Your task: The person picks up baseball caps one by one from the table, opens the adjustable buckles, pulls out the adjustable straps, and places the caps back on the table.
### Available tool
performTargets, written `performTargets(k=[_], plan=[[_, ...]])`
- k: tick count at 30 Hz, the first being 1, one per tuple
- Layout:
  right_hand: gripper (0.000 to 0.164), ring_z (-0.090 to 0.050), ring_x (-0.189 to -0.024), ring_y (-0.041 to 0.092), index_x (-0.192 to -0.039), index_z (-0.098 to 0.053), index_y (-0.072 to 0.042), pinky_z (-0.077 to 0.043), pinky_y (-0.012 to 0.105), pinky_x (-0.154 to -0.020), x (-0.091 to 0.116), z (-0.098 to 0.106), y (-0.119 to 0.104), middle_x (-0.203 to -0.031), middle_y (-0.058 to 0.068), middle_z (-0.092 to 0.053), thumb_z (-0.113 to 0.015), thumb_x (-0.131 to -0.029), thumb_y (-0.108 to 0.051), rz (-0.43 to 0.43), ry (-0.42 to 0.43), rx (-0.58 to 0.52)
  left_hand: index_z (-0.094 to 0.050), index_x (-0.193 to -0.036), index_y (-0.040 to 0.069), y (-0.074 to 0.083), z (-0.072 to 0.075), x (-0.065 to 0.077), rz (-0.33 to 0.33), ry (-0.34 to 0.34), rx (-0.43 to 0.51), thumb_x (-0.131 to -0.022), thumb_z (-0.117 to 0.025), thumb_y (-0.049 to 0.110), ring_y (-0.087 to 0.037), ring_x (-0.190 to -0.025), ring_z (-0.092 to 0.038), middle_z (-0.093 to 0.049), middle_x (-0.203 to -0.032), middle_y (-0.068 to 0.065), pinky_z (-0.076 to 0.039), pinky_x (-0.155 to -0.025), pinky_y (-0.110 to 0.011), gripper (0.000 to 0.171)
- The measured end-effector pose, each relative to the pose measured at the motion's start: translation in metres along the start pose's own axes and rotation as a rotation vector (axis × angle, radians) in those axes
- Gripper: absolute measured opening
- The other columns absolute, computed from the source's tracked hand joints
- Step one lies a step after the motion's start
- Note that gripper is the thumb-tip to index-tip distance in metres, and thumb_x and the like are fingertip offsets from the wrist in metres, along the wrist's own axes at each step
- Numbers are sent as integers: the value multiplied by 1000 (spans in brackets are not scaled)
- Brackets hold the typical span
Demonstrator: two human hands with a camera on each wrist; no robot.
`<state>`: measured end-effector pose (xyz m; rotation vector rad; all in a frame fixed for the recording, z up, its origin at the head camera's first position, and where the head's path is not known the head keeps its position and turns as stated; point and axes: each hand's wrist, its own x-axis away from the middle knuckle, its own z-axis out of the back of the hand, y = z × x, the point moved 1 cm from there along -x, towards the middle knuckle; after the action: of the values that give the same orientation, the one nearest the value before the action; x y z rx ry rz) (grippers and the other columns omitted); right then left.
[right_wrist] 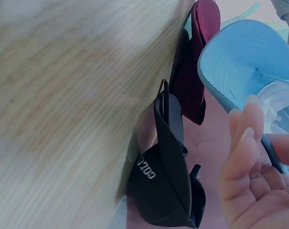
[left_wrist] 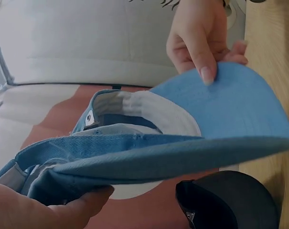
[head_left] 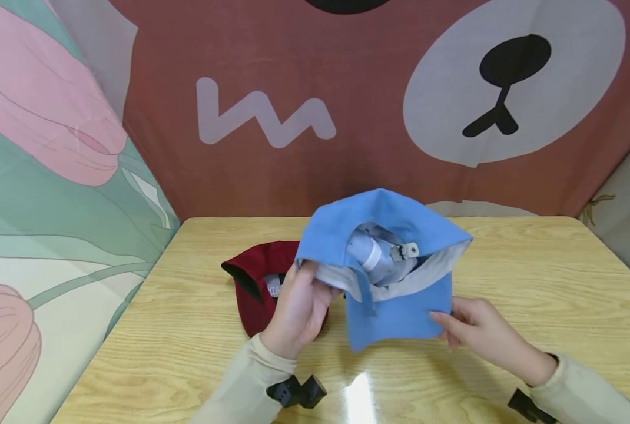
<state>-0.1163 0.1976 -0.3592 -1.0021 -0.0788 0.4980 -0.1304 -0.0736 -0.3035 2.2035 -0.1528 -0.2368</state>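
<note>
A light blue baseball cap is held up over the table, its inside and pale sweatband facing the head camera. My left hand grips the cap's edge at the left, thumb on the inside. My right hand pinches the brim at its right corner, thumb on the near face; the left wrist view shows this right hand on the brim too. A metal strap clasp shows within the cap. Behind my left hand, a dark red cap lies on the table, partly covered by that hand.
A black cap with white lettering stands on the wooden table, near the red cap in the right wrist view; the blue cap hides it from the head view. A printed bear cloth hangs behind the table's far edge.
</note>
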Motion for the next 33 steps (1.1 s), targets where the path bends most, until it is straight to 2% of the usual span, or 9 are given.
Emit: performTargets(k=[5,9,13,22,28,33], plan=[[28,-61,-58,13,-71,-53,-2,-52,29,-54,9,7,6,-57,-4,-56,-53,-99,-4,-29,51,14,-44,-131,5,1,2,3,1,-52,-52,-105,-35,12,-17,-103,-53,-53,-115,-5,-42,-86,-33,28],[28,-62,-59,14,-71,-54,-1,-52,28,-56,17,15,12,-58,-2,-57,-52,-99,-3,-85,95,36,-41,-139,0,4,5,7,16,-53,-94,-104,-39,9,-22,-116,-56,-54,-131,-12,-44,-95,-35,36],[27,-59,-58,14,-74,-57,1,-48,28,-54,25,24,17,-60,1,-58,-52,-100,-5,-191,145,61,-36,-144,0,6,8,10,19,-40,-117,-104,-41,11,-30,-128,-50,-47,-143,-18,-42,-103,-38,42],[29,-57,-57,15,-80,-61,4,-47,29,-54,32,39,24,-63,7,-60,-50,-102,-10,-370,184,108,-43,-140,2,8,19,15,17,29,-141,-103,-45,14,-28,-125,-53,-54,-138,-15,-42,-102,-39,39],[29,-59,-55,15,-83,-61,6,-51,31,-54,34,45,30,-66,8,-64,-49,-102,-12,-452,201,43,-45,-137,3,8,27,18,13,57,-132,-103,-45,13,-28,-124,-54,-55,-137,-16,-42,-102,-40,36],[32,-62,-56,16,-77,-55,4,-53,30,-55,35,51,37,-69,9,-66,-49,-103,-13,-511,206,-4,-45,-137,3,9,31,20,25,82,-143,-103,-46,15,-27,-123,-55,-56,-136,-15,-41,-103,-41,36]])
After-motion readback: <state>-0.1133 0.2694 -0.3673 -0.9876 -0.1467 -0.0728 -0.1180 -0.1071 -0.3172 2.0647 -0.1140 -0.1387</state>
